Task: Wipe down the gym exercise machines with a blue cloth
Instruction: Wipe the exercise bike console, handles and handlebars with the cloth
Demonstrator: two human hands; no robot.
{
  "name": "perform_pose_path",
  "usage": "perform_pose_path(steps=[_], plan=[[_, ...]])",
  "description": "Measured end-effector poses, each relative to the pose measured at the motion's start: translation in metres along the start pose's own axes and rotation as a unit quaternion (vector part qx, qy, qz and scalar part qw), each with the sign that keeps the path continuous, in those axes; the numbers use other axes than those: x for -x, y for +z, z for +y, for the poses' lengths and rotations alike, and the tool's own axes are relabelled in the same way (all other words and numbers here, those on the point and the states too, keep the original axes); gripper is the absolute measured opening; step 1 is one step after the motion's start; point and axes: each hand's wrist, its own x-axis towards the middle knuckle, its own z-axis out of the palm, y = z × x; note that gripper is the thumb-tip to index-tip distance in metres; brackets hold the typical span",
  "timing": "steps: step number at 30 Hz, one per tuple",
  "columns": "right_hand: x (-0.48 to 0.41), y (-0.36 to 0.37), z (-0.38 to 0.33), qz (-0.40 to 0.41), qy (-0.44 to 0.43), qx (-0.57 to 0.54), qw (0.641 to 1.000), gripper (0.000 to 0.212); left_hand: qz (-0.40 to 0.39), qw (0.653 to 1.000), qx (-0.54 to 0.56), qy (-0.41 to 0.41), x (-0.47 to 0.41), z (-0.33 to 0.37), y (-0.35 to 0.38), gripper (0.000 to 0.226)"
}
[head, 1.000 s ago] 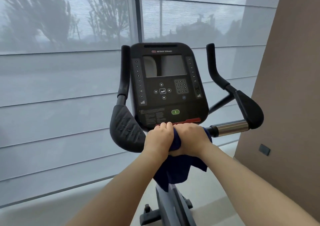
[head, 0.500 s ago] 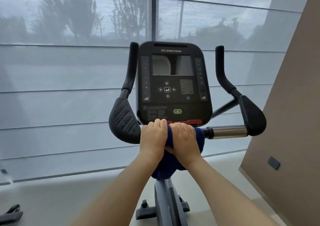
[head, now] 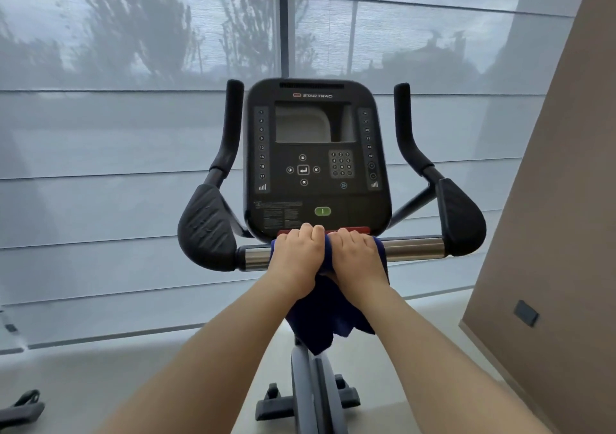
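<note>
1. Blue cloth (head: 328, 313) is wrapped over the chrome crossbar (head: 413, 248) just below the console (head: 316, 153). Its loose end hangs down in front of the bike post (head: 306, 383).
2. Both hands sit on it side by side, touching each other: left hand (head: 296, 260) and right hand (head: 358, 260). The fingers (head: 308, 231) curl over the top of the bar and grip the cloth round it. Thumbs are underneath, so I can't see them.
3. My take on doing this bit right: hold the wrap snug round the tube and slide outward from under the console, one hand each way. A little twist should catch the underside too.
4. Watch the red strip (head: 361, 230) and green button (head: 322, 211) on the console's bottom edge, right above the knuckles. I'd stay low so nothing gets pressed.
5. Elbow pads cap the bar left (head: 206, 227) and right (head: 461, 217) of the console, so each slide ends there.
6. Upright grips (head: 233, 127) flank the console. Can't tell if they're clean.
7. Tan wall (head: 550, 233) is right of the console, well apart. Window blinds (head: 100, 200) are behind it.
</note>
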Motion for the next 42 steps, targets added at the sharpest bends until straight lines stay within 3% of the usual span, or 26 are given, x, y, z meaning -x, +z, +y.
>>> perform_pose_path(steps=[4, 8, 14, 18, 20, 25, 28, 31, 34, 37, 40, 42], plan=[[0.004, 0.001, -0.003, 0.018, -0.006, 0.004, 1.0, 0.015, -0.04, 0.999, 0.004, 0.005, -0.004, -0.005, -0.002, 0.054], [0.014, -0.001, -0.017, 0.069, 0.043, 0.015, 0.997, 0.019, -0.007, 1.0, 0.017, 0.002, 0.0, -0.004, 0.0, 0.059], [0.016, -0.01, -0.025, -0.005, 0.053, 0.052, 0.997, 0.02, 0.002, 1.0, 0.011, 0.024, 0.006, -0.006, 0.0, 0.064], [0.022, -0.028, -0.023, -0.055, 0.047, -0.006, 0.997, 0.04, 0.006, 0.998, 0.012, 0.064, 0.016, -0.016, -0.001, 0.067], [0.028, -0.044, -0.027, -0.061, 0.073, -0.071, 0.993, 0.039, 0.011, 0.996, -0.002, 0.092, 0.021, -0.025, -0.005, 0.067], [0.036, -0.073, -0.055, -0.029, 0.101, -0.174, 0.979, 0.028, 0.051, 0.989, -0.033, 0.133, 0.035, -0.054, -0.029, 0.065], [0.033, -0.082, -0.079, 0.063, 0.093, -0.172, 0.979, 0.021, 0.087, 0.985, -0.026, 0.144, 0.045, -0.076, -0.044, 0.067], [0.015, -0.086, -0.101, 0.122, 0.095, -0.1, 0.983, 0.029, 0.134, 0.982, -0.035, 0.126, 0.055, -0.109, -0.058, 0.067], [-0.017, -0.094, -0.13, 0.164, 0.155, -0.145, 0.963, 0.037, 0.184, 0.978, -0.041, 0.086, 0.062, -0.15, -0.067, 0.059], [-0.046, -0.096, -0.16, 0.202, 0.196, -0.2, 0.939, 0.024, 0.191, 0.979, -0.032, 0.054, 0.059, -0.183, -0.074, 0.057], [-0.065, -0.083, -0.189, 0.19, 0.174, -0.235, 0.937, 0.014, 0.161, 0.986, 0.002, 0.033, 0.053, -0.211, -0.067, 0.062], [-0.062, -0.062, -0.201, 0.127, 0.127, -0.267, 0.947, 0.028, 0.131, 0.989, 0.06, 0.029, 0.057, -0.217, -0.048, 0.062]])
